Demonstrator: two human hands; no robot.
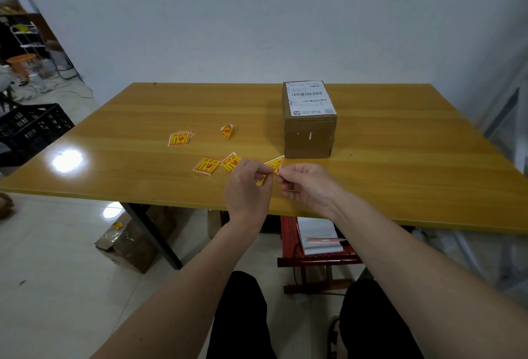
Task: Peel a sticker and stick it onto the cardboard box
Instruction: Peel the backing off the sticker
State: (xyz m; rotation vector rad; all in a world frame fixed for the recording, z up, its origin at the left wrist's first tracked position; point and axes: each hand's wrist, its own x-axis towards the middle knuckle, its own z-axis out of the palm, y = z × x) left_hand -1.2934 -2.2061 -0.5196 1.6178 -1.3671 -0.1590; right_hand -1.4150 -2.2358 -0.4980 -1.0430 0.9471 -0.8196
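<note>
Hands, left and right, pinch one fragile-goods sticker just before the cardboard box. Risk: uneven peeling may tear it or fold adhesive onto itself.

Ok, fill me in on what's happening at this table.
A person is seated at the wooden table, holding a yellow and red sticker between both hands. The left hand and right hand pinch it at one edge, apparently working it off its backing. The cardboard box, with a shipping label on top, stands just beyond the hands. More stickers lie loose on the table to the left, including one curled piece.
</note>
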